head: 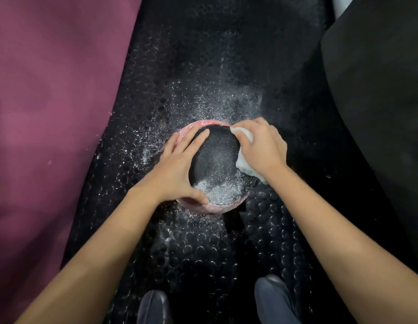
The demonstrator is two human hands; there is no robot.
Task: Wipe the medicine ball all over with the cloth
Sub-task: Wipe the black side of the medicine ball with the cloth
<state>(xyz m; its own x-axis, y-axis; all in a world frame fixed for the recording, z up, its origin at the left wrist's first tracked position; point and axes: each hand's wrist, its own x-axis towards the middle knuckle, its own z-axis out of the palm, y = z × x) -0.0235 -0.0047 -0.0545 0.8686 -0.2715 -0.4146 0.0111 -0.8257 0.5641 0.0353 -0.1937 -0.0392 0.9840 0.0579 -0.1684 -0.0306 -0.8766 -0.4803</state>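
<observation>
Both hands engaged: left hand (177, 169) lies flat steadying ball (215, 164); right hand (261, 146) clasps cloth (244, 163), wiping alongside; next, rotate ball to reach powdered near patch.

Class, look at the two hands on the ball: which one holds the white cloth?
The right hand holds the white cloth against the right side of the medicine ball. The left hand has no cloth and lies bare on the ball's left side.

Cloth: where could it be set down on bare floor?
Free: studded mat beyond the ball, between maroon pad and black pad. Also between ball and shoes. Powder dusts the mat around the ball.
</observation>
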